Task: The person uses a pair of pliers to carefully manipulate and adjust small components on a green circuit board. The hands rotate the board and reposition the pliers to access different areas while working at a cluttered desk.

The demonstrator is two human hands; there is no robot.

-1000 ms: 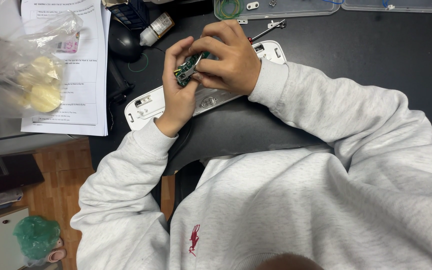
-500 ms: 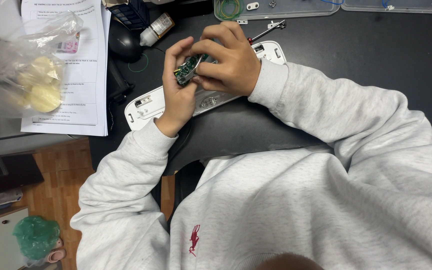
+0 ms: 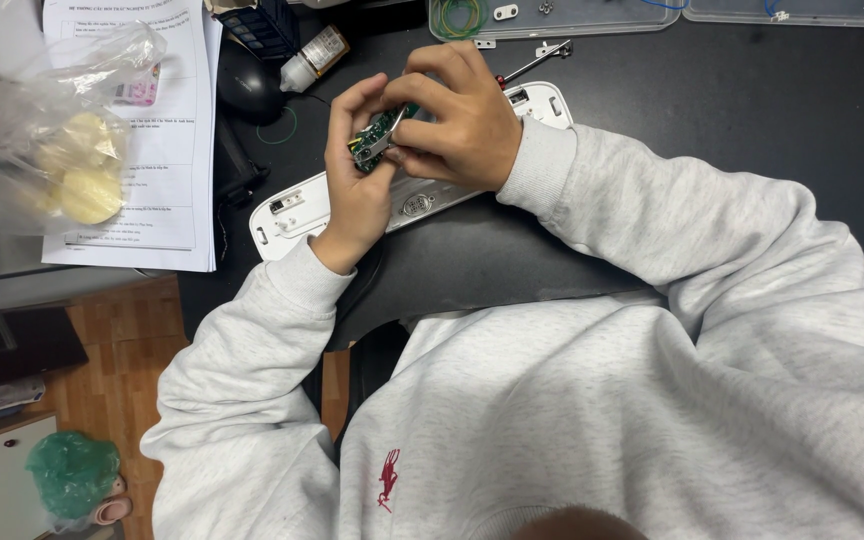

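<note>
left hand (image 3: 357, 170) and right hand (image 3: 457, 125) both pinched on green circuit board (image 3: 380, 135) | risk: slips, falls onto white casing (image 3: 297, 212) | cause: edge-only grip

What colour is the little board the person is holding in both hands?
Green: the small flat circuit board shows best in the head view, held between the left hand and right hand.
</note>
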